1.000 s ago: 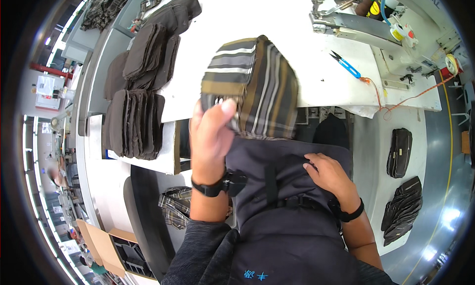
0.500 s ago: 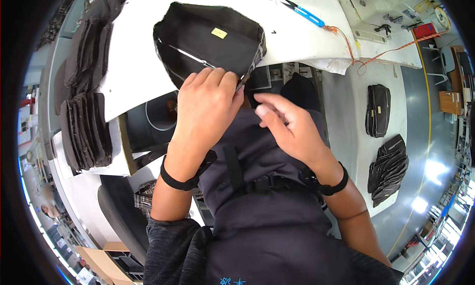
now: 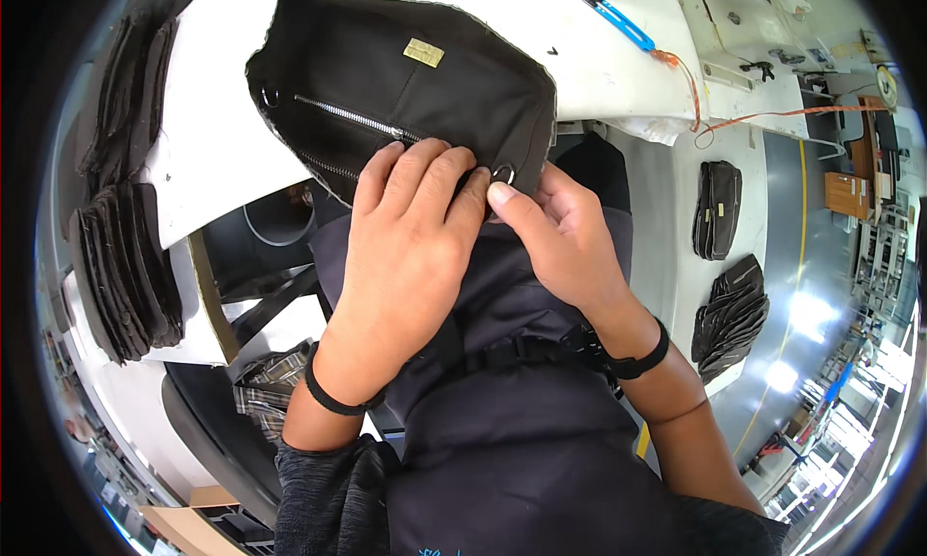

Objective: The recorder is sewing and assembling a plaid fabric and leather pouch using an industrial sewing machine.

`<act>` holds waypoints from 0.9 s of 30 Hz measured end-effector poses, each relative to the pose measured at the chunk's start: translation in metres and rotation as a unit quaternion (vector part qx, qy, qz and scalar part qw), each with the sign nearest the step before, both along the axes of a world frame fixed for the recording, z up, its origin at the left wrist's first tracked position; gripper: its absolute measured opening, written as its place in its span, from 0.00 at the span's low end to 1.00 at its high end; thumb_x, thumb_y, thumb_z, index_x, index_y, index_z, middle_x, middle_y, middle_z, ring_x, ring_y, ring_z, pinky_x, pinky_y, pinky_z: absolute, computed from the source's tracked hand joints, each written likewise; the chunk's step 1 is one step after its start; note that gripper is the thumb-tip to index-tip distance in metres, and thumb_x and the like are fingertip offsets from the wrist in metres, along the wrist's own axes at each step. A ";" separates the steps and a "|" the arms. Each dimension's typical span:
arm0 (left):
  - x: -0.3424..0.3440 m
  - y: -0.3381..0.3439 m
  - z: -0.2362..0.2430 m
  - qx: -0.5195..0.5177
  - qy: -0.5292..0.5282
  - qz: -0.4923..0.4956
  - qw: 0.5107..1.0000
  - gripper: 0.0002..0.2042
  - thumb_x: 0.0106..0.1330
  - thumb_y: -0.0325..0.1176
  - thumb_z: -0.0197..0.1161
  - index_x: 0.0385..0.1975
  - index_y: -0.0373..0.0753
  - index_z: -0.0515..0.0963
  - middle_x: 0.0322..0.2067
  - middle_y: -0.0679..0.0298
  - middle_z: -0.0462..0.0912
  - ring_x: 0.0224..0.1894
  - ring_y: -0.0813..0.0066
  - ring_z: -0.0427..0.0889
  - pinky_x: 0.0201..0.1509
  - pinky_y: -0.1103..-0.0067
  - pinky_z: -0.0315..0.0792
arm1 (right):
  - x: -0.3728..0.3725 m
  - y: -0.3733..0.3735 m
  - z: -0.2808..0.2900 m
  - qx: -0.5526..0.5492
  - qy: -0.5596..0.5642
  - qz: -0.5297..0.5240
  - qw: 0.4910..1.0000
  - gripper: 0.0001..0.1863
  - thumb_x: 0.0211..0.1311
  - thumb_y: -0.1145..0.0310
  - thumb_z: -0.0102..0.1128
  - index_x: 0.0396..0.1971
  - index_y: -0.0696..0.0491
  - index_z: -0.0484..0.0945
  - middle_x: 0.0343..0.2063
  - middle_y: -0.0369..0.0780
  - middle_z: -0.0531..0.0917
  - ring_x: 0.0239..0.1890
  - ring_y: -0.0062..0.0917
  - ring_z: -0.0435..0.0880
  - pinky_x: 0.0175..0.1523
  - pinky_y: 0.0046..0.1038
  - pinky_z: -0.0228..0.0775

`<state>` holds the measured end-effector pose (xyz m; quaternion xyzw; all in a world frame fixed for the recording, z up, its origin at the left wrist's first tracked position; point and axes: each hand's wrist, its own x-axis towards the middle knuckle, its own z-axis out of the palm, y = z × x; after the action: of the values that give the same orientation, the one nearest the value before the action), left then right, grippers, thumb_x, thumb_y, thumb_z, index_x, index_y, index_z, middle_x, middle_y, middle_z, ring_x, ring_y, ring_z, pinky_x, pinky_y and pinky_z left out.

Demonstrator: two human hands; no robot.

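Observation:
A dark brown bag panel (image 3: 406, 88) with silver zippers, a small tan label and metal rings lies at the near edge of the white worktable (image 3: 599, 64). My left hand (image 3: 406, 237) grips its near edge, fingers curled over the fabric beside a zipper. My right hand (image 3: 555, 233) pinches the same edge at a metal ring (image 3: 503, 175), thumb pressed next to the ring. Both wrists wear black bands. A dark apron covers my lap below the hands.
Stacks of dark bag pieces (image 3: 126, 266) sit on a side surface at the left. Blue-handled snips (image 3: 618, 20) with an orange cord lie on the table's far side. More dark finished pouches (image 3: 719, 208) rest on a surface at the right. A sewing machine base (image 3: 763, 35) stands far right.
A second ago my left hand held up a striped fabric piece. Now the dark zippered panel lies flat, closer in view, with both hands closed on its near edge.

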<state>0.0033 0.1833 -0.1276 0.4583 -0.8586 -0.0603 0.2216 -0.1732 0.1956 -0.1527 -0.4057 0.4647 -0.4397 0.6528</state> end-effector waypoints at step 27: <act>0.025 0.001 0.005 0.023 -0.020 0.052 0.998 0.16 0.50 0.21 0.70 0.42 0.35 0.85 0.52 0.63 0.85 0.59 0.62 0.82 0.72 0.58 0.67 | 0.004 -0.012 0.009 0.060 0.013 -0.013 0.998 0.16 0.75 0.71 0.59 0.56 0.64 0.79 0.46 0.37 0.86 0.47 0.15 0.83 0.56 0.24 0.79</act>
<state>0.0281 0.1845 -0.1222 0.5087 -0.8362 -0.0593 0.1963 -0.1694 0.1832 -0.1434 -0.3656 0.5035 -0.4142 0.6643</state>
